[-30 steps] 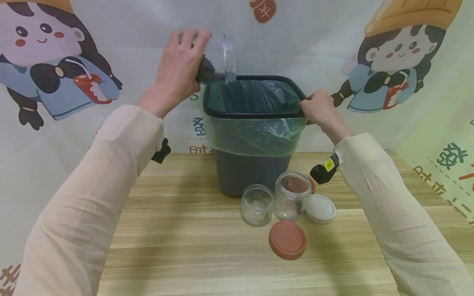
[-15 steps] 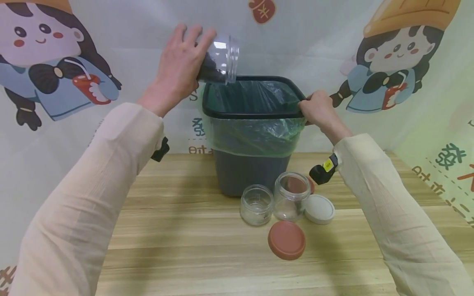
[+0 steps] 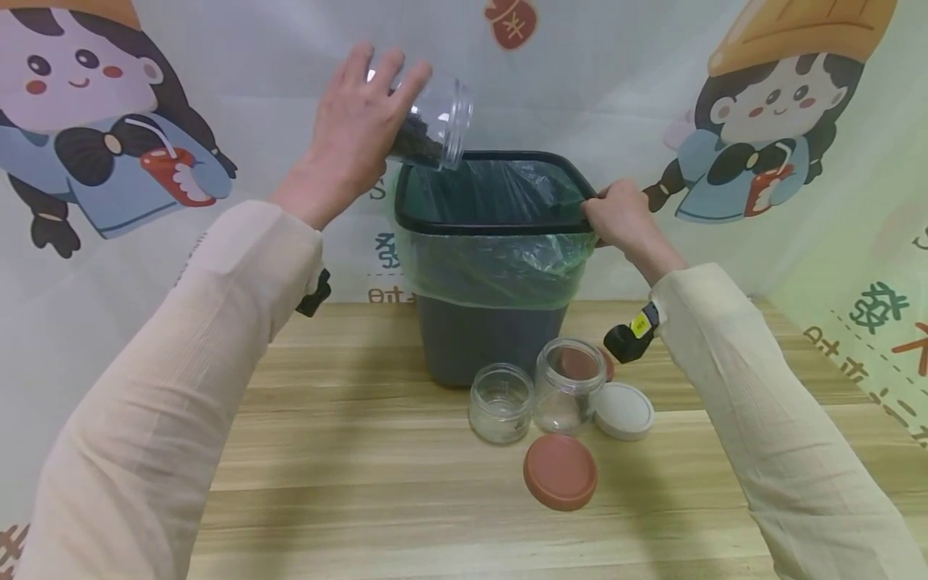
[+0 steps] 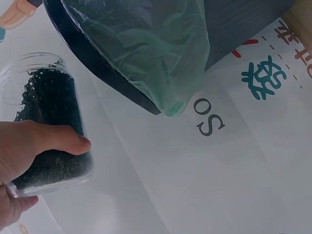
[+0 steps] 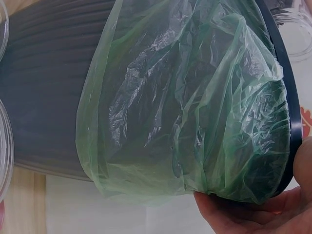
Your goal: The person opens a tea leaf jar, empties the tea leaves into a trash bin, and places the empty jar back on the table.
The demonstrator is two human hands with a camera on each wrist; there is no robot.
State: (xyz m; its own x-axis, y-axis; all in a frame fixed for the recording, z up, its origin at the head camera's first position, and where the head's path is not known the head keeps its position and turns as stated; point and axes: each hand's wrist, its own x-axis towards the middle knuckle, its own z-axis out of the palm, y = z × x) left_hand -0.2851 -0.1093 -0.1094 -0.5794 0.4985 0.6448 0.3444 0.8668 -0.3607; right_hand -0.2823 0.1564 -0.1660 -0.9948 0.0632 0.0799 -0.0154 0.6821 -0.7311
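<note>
My left hand [image 3: 355, 133] grips a clear glass jar [image 3: 453, 121], tipped on its side with its mouth toward the bin. Dark, dry shreds like loose tea leaves [image 4: 53, 97] lie along the jar's lower side. The jar's mouth is just above the left rim of a grey trash bin [image 3: 493, 338]. A green plastic liner [image 3: 500, 270] is folded over the bin's edge, under a black rim ring [image 3: 500, 229]. My right hand [image 3: 623, 217] grips the right side of that rim, with fingers under the ring in the right wrist view. The bin's bottom inside is hidden.
Before the bin stand a short open glass jar [image 3: 502, 403] and a taller one [image 3: 570, 387]. A pinkish-red lid [image 3: 561, 473] and a pale grey lid [image 3: 623, 411] lie by them; another reddish lid shows behind the taller jar. A printed cloth [image 3: 290, 48] hangs behind the wooden table [image 3: 362, 499].
The jar in my left hand has shifted slightly right, and its mouth now dips a little more downward. Some fingers of that hand have spread. My right hand keeps its grip on the rim.
</note>
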